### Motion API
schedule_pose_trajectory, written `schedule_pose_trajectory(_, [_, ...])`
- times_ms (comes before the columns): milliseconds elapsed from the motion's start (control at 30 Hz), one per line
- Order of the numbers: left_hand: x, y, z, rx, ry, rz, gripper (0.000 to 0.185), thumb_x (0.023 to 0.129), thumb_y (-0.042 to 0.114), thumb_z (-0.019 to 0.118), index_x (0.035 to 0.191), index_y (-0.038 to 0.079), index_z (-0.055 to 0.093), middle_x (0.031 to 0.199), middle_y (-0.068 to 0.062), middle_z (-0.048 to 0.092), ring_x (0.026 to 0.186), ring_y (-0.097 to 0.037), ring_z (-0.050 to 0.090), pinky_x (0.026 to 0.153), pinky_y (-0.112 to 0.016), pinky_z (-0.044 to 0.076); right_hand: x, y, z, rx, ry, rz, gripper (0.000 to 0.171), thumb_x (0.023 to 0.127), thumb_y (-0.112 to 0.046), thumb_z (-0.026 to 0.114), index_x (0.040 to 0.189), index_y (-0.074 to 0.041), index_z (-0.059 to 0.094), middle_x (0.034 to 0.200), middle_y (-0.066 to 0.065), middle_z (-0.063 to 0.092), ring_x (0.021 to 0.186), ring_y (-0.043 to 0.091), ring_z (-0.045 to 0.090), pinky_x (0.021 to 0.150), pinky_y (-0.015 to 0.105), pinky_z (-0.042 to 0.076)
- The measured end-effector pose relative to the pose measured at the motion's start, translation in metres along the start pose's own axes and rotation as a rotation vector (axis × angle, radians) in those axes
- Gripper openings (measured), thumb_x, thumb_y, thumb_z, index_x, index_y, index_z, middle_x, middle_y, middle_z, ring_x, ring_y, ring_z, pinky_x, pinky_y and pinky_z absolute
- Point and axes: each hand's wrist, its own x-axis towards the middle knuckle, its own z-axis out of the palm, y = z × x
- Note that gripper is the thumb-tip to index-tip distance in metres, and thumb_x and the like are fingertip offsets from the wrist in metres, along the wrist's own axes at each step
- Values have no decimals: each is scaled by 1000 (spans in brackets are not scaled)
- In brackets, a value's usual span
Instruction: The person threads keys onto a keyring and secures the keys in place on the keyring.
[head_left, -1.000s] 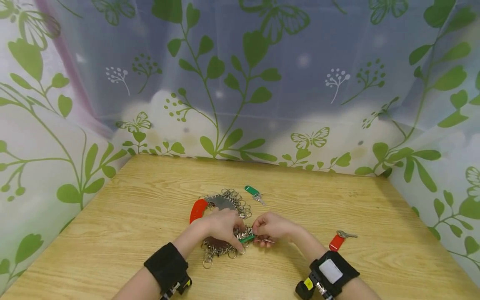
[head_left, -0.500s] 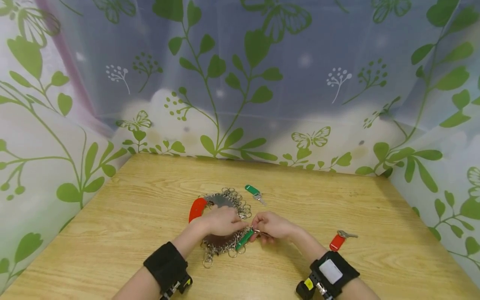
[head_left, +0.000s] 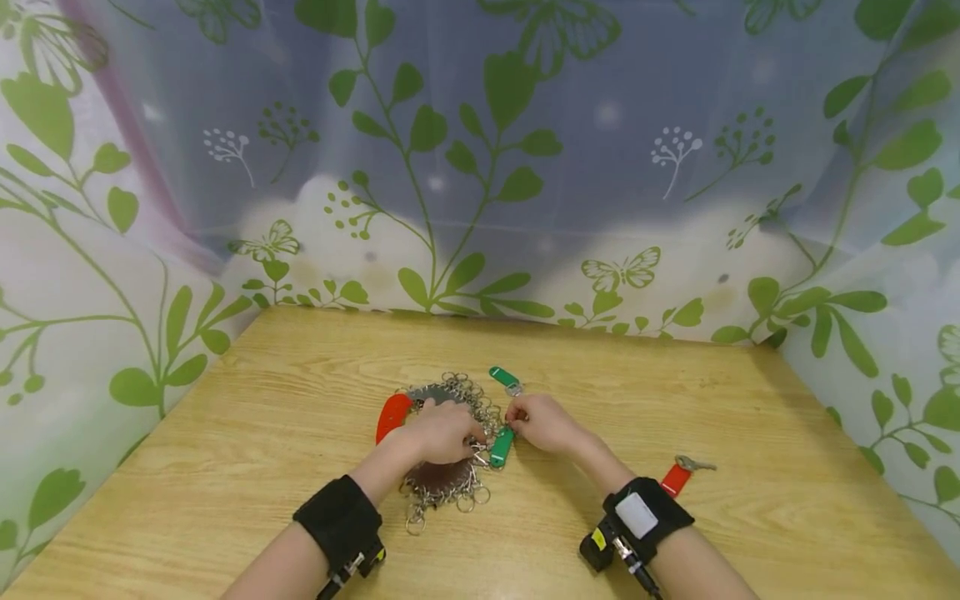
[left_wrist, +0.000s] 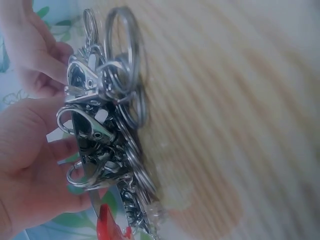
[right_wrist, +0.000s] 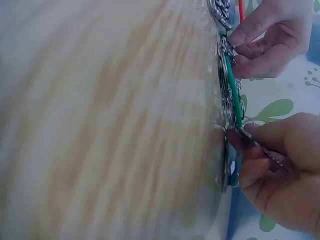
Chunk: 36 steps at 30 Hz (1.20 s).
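A dark curved plate (head_left: 441, 477) with a red end piece (head_left: 392, 417) lies on the table, ringed by several metal clasps and split rings (head_left: 465, 500). My left hand (head_left: 442, 433) reaches over the plate, thumb and finger pinching a metal clasp (head_left: 480, 452) at its right side. Close by, my right hand (head_left: 546, 422) holds a key (right_wrist: 267, 156), mostly hidden by the fingers in the head view. The key's green tag (head_left: 502, 447) points toward the near side, beside the clasps. In the left wrist view, clasps (left_wrist: 87, 122) stand near my left fingers.
Just beyond my right hand lies another green tag (head_left: 503, 377) with a key, partly covered by that hand. A red tag (head_left: 676, 480) with a key (head_left: 696, 463) rests to the right, by my right wristband. A patterned curtain (head_left: 480, 167) surrounds the wooden table (head_left: 337, 358).
My right hand has moved away from me with the key, and the green tag has swung from slanting to nearly upright in view. My left fingers have shifted slightly farther over the clasps.
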Motion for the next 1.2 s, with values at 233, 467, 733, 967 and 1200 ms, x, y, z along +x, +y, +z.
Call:
schedule_pose_trajectory(233, [4, 4, -3, -63, -22, -2, 31, 85, 5, 60, 104, 28, 71, 115, 1, 58, 118, -25, 46, 100, -58, 24, 6, 3, -3, -220, -15, -149, 13, 84, 3, 59, 80, -7, 65, 79, 1, 60, 78, 18, 58, 70, 32, 47])
schedule_pose_trajectory(467, [5, 7, -3, -39, 5, 33, 28, 85, 8, 62, 106, 25, 71, 107, 3, 59, 111, -23, 50, 98, -60, 25, 8, 3, -9, -463, 27, -324, 12, 82, -1, 64, 77, -11, 65, 77, 0, 55, 73, 18, 53, 68, 31, 45])
schedule_pose_trajectory(733, [7, 21, -7, 92, 87, 211, 11, 85, 28, 66, 93, 25, 73, 95, 8, 59, 97, -16, 51, 87, -42, 35, 4, 3, -23, -273, 22, -251, 17, 82, 1, 62, 95, -8, 70, 92, 4, 62, 90, 24, 56, 78, 37, 46])
schedule_pose_trajectory(967, [8, 40, 5, 427, 53, 321, 5, 80, 35, 69, 79, 30, 70, 94, 12, 59, 94, -12, 50, 87, -35, 35, -3, 11, -29, -188, 66, -131, 19, 85, -1, 60, 101, -3, 69, 101, 9, 62, 97, 27, 57, 82, 41, 46])
schedule_pose_trajectory(1200, [9, 53, 14, 733, 85, 375, 9, 78, 35, 72, 78, 28, 67, 96, 12, 62, 93, -9, 52, 82, -32, 34, 1, 24, -28, -191, 105, -51, 16, 86, -4, 60, 99, -2, 69, 98, 9, 64, 93, 26, 59, 79, 40, 47])
